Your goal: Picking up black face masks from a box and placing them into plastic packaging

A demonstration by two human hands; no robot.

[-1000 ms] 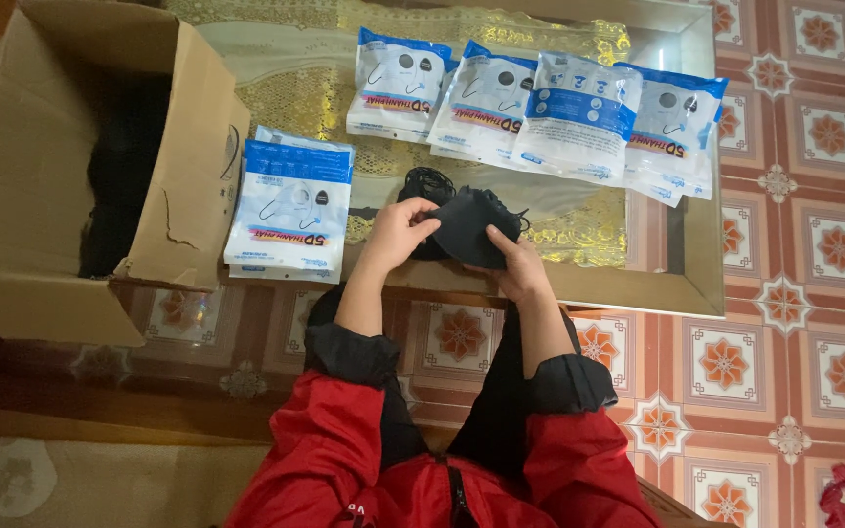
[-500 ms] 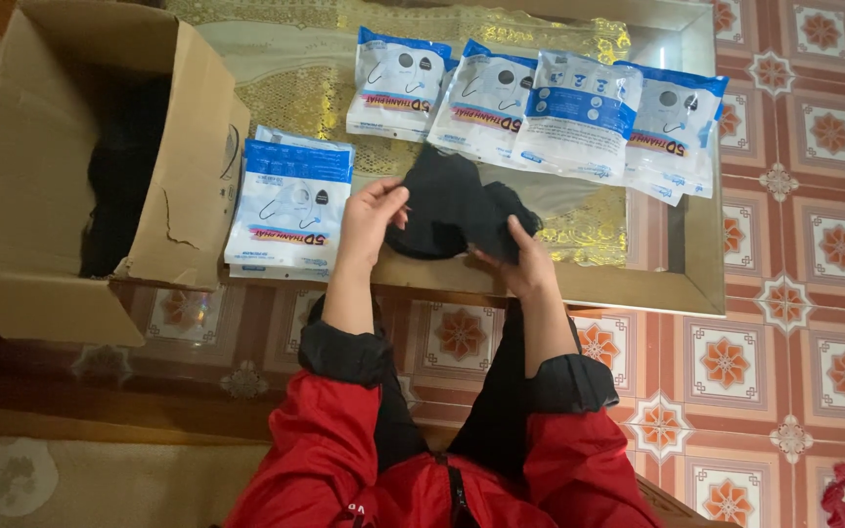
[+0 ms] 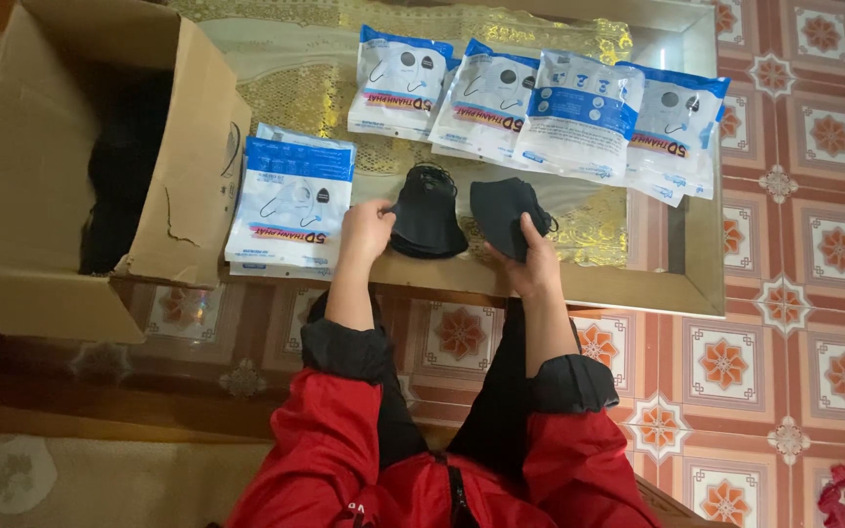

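Patterned floor tiles surround a glass-topped table (image 3: 638,284); left hand (image 3: 366,230) pinches one black folded fabric mask (image 3: 427,213); right hand (image 3: 532,262) grips another black mask (image 3: 509,213) just right, tips pointing far.

Two stacks of black masks, one in each of my hands.

My left hand (image 3: 366,231) grips a stack of black masks (image 3: 426,215) and my right hand (image 3: 532,262) grips a second stack (image 3: 507,213), the two just apart above the glass tabletop (image 3: 657,279). A flat pile of blue-and-white packets (image 3: 290,203) lies beside my left hand, a row of packets (image 3: 540,112) lies beyond, and an open cardboard box (image 3: 31,156) stands at far left.
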